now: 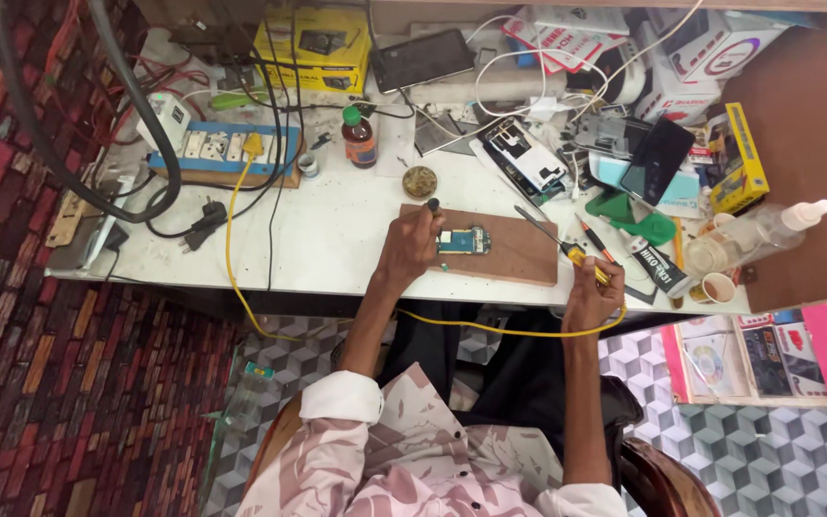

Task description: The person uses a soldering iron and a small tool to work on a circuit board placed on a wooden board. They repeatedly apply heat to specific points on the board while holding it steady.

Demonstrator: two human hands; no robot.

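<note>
A circuit board (462,240) lay on the wooden board (509,251). The left hand (410,245), fingers curled, rested just left of it gripping a dark-tipped tool (433,205); the right hand (591,297), beyond the wooden board's right edge, pinched a yellow-handled soldering iron (567,247).

A wooden board (490,249) lies on the desk (337,239) near its front edge, and a small circuit board (462,240) rests on it toward the left end. The left hand (411,245) sits on the board's left edge; the right hand (592,292) is off the board's right end, at the desk's front edge, holding a soldering iron (552,235) whose tip reaches over the board's right corner. Behind the board stands a small round tin (420,182), with a bottle (359,138) further back to the left. A power strip (224,148) lies left of the bottle. A cord (232,239) runs from the strip, off the front edge, and across to the right hand.
</note>
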